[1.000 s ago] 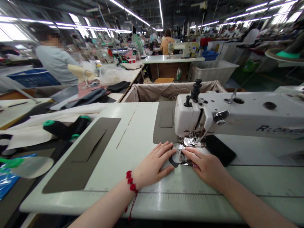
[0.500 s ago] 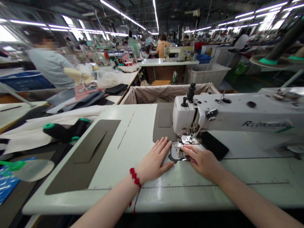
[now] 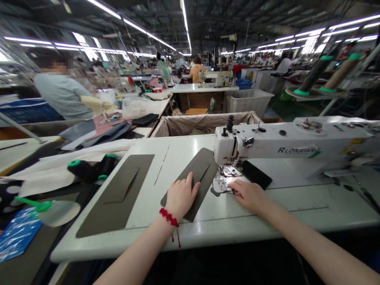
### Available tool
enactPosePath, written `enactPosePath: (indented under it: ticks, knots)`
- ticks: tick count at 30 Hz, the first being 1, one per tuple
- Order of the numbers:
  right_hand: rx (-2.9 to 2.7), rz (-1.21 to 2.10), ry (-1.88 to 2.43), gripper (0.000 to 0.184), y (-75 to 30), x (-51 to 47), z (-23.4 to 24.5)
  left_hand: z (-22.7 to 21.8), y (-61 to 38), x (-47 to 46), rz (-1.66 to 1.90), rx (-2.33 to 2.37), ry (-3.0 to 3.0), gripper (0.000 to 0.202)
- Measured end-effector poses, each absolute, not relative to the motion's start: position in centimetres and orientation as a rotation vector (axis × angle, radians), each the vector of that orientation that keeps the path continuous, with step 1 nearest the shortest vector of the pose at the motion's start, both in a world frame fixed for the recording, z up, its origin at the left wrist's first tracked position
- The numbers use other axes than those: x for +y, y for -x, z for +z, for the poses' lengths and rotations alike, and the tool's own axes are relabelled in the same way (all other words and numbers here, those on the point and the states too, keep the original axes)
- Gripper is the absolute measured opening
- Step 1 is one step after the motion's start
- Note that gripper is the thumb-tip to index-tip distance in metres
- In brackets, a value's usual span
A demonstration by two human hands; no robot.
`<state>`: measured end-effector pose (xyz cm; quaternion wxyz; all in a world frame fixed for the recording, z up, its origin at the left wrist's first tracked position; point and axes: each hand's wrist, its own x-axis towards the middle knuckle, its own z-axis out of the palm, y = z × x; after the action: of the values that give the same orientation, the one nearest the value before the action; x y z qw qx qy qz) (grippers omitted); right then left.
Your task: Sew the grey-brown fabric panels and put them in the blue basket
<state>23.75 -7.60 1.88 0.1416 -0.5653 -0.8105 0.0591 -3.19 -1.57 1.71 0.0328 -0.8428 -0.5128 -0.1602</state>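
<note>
My left hand (image 3: 180, 194) lies on a grey-brown fabric panel (image 3: 204, 160), index finger and thumb spread, the other fingers bent. This panel carries a stitched-on patch with a slit and lies slanted left of the sewing machine (image 3: 228, 148). My right hand (image 3: 247, 194) rests at the front of the machine's metal needle plate (image 3: 221, 184), its fingers bent and pressed together; whatever may be between them is hidden. A second grey-brown panel (image 3: 118, 198) with a similar patch lies flat at the left of the table.
Behind the machine head lies a black phone-like slab (image 3: 257, 174). Black thread cones (image 3: 84, 170) and a clear bottle with a green nozzle (image 3: 59, 211) are at the left. A cloth-lined bin (image 3: 178, 124) stands beyond the table (image 3: 142, 233). A co-worker (image 3: 61, 91) is at far left.
The panel beside the needle has come toward me and turned slantwise, with my left hand now on it. My right hand's fingers have bent at the needle plate. The view has shifted slightly.
</note>
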Motion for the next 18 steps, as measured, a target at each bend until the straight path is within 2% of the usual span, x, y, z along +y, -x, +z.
enactPosePath:
  ticks: [3, 6, 9, 14, 18]
  knots:
    - [-2.189, 0.433, 1.587, 0.037, -23.7, -12.2, 2.5, 1.1, 6.4, -4.3, -0.409, -1.520, 2.632, 0.047]
    - [-1.906, 0.736, 1.590, 0.032, -23.8, -18.0, 1.4, 0.1, 9.5, -7.8, -0.301, -1.503, 2.758, 0.062]
    - [-1.627, 0.843, 1.708, 0.025, -23.7, -22.6, -0.5, -0.6, 10.8, -10.5, -0.307, -1.547, 2.905, 0.067]
    - [-1.527, 0.887, 1.865, 0.022, -22.8, -25.5, -2.5, -0.6, 8.9, -11.6, -0.467, -1.549, 2.960, 0.049]
    - [-1.618, 0.718, 1.959, 0.018, -22.0, -25.4, -2.7, 0.5, 6.6, -11.6, -0.645, -1.579, 2.937, 0.027]
